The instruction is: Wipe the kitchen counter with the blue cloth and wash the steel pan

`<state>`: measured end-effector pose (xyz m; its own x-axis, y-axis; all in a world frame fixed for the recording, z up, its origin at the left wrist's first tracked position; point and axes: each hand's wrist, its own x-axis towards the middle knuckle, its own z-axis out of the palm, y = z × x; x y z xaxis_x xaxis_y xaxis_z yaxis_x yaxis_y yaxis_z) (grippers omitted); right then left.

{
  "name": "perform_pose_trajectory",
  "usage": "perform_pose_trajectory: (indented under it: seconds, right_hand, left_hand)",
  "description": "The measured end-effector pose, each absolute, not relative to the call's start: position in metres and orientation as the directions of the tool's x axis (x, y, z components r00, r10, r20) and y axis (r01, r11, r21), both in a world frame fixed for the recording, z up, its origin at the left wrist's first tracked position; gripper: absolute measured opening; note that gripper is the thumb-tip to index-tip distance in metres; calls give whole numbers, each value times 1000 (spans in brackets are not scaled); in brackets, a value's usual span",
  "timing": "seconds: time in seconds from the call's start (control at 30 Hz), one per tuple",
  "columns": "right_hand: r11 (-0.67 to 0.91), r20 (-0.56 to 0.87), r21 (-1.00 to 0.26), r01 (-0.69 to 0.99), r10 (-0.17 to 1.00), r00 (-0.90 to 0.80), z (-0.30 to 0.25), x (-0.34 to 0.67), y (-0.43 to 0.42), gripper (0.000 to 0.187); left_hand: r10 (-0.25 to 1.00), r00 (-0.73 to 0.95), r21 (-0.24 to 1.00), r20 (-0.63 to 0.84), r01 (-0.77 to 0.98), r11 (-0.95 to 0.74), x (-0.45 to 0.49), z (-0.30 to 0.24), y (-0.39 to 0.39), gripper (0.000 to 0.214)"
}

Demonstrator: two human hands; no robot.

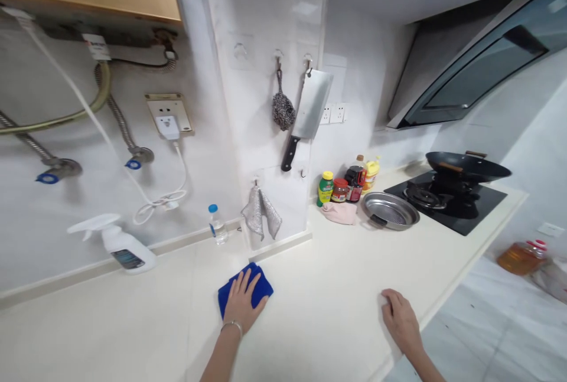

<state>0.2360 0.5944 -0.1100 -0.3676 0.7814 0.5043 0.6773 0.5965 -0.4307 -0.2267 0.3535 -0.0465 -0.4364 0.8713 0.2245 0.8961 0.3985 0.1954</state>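
My left hand point(243, 304) lies flat on a folded blue cloth point(260, 291), pressing it against the pale countertop point(319, 311). Its fingers are spread over the cloth, and a bracelet point(233, 326) circles the wrist. Close to the counter's front edge rests my right hand point(401, 318), fingers curled in loosely, with nothing visible in it. A small clear bottle with a blue cap point(218, 225) stands behind the cloth by the wall. To the left is a white spray bottle point(128, 250).
A cleaver point(311, 104), a steel scrubber point(282, 109) and grey cloths point(261, 214) hang on the wall. Sauce bottles point(354, 183), a pink cloth point(340, 212) and a steel pan point(390, 209) sit at the back right. Beyond is a stove point(443, 205) with a wok point(469, 166).
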Motion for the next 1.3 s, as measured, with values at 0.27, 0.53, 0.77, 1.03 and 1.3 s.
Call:
perform_pose_trajectory:
  seconds: [0.27, 0.53, 0.77, 1.03, 1.3]
  right_hand:
    - [590, 529, -346, 730, 765, -368, -117, 234, 595, 25]
    - [569, 508, -364, 738, 785, -354, -117, 237, 595, 26]
    - [519, 454, -418, 745, 830, -324, -118, 244, 596, 31]
    - [492, 414, -439, 752, 854, -316, -119, 247, 595, 33]
    - [471, 386, -439, 765, 868, -313, -118, 253, 595, 34]
  left_hand:
    - [755, -604, 180, 255, 797, 577, -219, -42, 322, 67]
    - [751, -596, 185, 284, 803, 567, -250, -42, 338, 62]
    - [838, -502, 194, 214, 862, 468, -287, -37, 345, 51]
    - [873, -436, 174, 220, 898, 405, -326, -40, 377, 49]
    - [924, -345, 185, 166, 931, 314, -353, -34, 392, 47]
